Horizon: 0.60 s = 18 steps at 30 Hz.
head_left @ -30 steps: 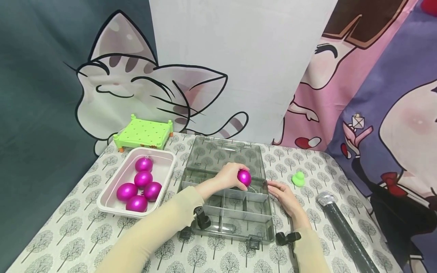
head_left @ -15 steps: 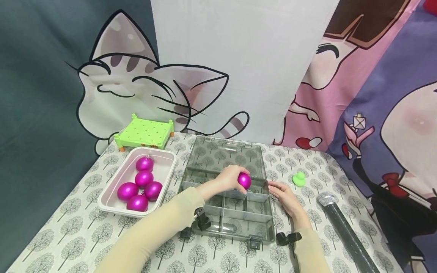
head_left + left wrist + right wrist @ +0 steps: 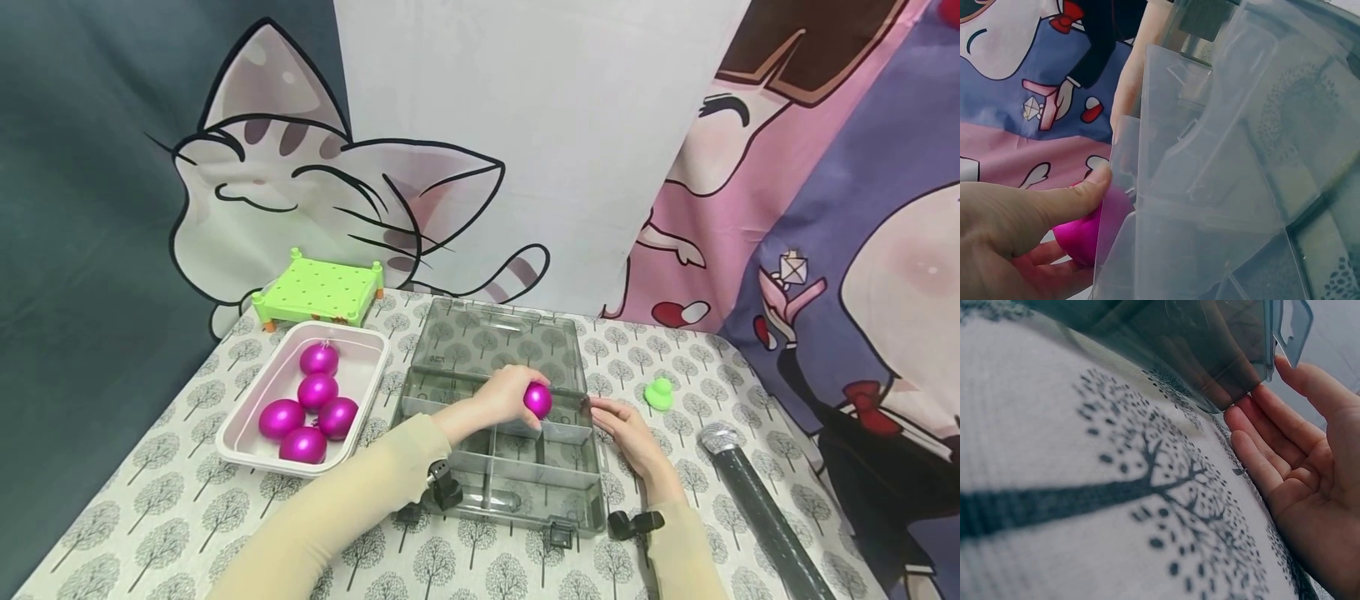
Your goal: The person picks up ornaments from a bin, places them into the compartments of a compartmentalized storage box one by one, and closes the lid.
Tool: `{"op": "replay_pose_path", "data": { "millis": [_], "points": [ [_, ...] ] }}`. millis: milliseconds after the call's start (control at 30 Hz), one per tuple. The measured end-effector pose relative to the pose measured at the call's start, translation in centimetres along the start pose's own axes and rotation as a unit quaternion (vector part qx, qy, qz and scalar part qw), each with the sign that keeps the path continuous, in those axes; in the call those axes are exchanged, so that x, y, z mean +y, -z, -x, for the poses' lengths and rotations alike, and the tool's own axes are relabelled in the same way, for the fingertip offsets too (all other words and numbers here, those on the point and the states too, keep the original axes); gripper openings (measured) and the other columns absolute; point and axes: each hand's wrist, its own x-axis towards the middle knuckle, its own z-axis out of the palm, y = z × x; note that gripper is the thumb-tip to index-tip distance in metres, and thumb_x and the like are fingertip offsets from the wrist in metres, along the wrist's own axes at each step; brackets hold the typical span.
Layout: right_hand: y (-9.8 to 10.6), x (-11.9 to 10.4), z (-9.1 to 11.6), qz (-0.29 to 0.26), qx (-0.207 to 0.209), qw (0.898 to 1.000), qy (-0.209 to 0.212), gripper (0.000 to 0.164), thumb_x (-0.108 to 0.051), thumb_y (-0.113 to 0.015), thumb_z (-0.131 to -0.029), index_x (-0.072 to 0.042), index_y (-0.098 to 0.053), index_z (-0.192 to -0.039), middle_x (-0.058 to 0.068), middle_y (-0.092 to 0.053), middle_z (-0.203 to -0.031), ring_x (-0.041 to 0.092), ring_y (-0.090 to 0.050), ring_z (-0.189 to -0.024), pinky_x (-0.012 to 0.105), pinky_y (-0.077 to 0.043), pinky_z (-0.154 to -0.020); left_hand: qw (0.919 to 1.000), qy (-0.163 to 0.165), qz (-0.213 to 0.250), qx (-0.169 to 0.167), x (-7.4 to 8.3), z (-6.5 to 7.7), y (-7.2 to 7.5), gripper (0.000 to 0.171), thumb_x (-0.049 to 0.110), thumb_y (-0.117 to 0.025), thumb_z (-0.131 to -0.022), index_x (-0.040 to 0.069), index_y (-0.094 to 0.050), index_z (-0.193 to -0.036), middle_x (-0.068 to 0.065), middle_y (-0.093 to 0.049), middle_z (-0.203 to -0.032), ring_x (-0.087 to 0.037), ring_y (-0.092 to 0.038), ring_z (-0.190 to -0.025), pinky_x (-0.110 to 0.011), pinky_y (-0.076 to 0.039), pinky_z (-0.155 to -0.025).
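Observation:
My left hand (image 3: 510,396) pinches a shiny magenta Christmas ball (image 3: 537,401) between thumb and fingers, low over the back row of a clear grey divided organizer box (image 3: 543,479). In the left wrist view, the ball (image 3: 1077,236) sits partly behind a translucent divider (image 3: 1172,206). The box's lid (image 3: 498,337) is folded back flat on the table. My right hand (image 3: 626,433) rests its extended fingers against the box's right side near the back corner; in the right wrist view, the thumb is at the rim and the fingers (image 3: 1279,428) touch the wall.
A white tray (image 3: 375,367) with several magenta balls (image 3: 318,390) stands left. Behind it is a green toy bed-like stand (image 3: 318,287). At right lie a small green duck-like toy (image 3: 659,394) and a black microphone (image 3: 765,508). A printed curtain (image 3: 525,167) hangs behind.
My left hand has lowered the ball slightly toward the back compartments of the box. The right hand stays against the box's side.

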Motion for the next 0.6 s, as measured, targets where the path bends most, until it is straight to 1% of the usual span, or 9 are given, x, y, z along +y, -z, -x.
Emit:
{"op": "replay_pose_path", "data": {
  "millis": [200, 267, 433, 600],
  "points": [
    [-0.07, -0.14, 0.21, -0.01, 0.002, 1.0, 0.005, 0.042, -0.005, -0.053, -0.098, 0.021, -0.045, -0.13, -0.016, -0.069, -0.108, -0.001, -0.065, -0.101, 0.013, -0.05, -0.092, 0.9998, -0.001, -0.021, -0.005, 0.14, -0.03, -0.26, 0.068, 0.02, -0.091, -0.064, 0.011, -0.064, -0.127, -0.007, -0.065, -0.13, -0.029, -0.06, -0.118, -0.042, -0.051, -0.1],
    [-0.06, -0.14, 0.23, -0.013, 0.002, 1.0, 0.005, 0.04, -0.005, -0.053, -0.098, 0.02, -0.047, -0.129, -0.016, -0.069, -0.108, 0.0, -0.065, -0.101, 0.013, -0.05, -0.093, 0.9998, -0.001, -0.02, -0.007, 0.14, -0.02, -0.31, 0.068, 0.019, -0.09, -0.065, 0.011, -0.064, -0.127, -0.007, -0.064, -0.131, -0.029, -0.059, -0.119, -0.043, -0.051, -0.099],
    [-0.01, -0.04, 0.17, -0.017, 0.003, 1.0, 0.006, 0.037, -0.006, -0.054, -0.098, 0.016, -0.051, -0.128, -0.015, -0.069, -0.108, 0.0, -0.066, -0.101, 0.014, -0.05, -0.093, 0.9999, -0.002, -0.016, -0.004, 0.03, 0.0, -0.31, 0.068, 0.019, -0.091, -0.064, 0.012, -0.064, -0.127, -0.007, -0.064, -0.13, -0.03, -0.059, -0.119, -0.044, -0.051, -0.099],
    [-0.03, -0.12, 0.17, -0.007, 0.003, 1.0, 0.003, 0.041, -0.005, -0.053, -0.098, 0.021, -0.045, -0.13, -0.016, -0.069, -0.108, 0.0, -0.066, -0.101, 0.013, -0.049, -0.093, 1.0, 0.0, -0.004, -0.004, -0.21, -0.01, -0.34, 0.069, 0.019, -0.091, -0.064, 0.011, -0.063, -0.128, -0.008, -0.064, -0.13, -0.03, -0.059, -0.119, -0.044, -0.05, -0.1]
  ]
}}
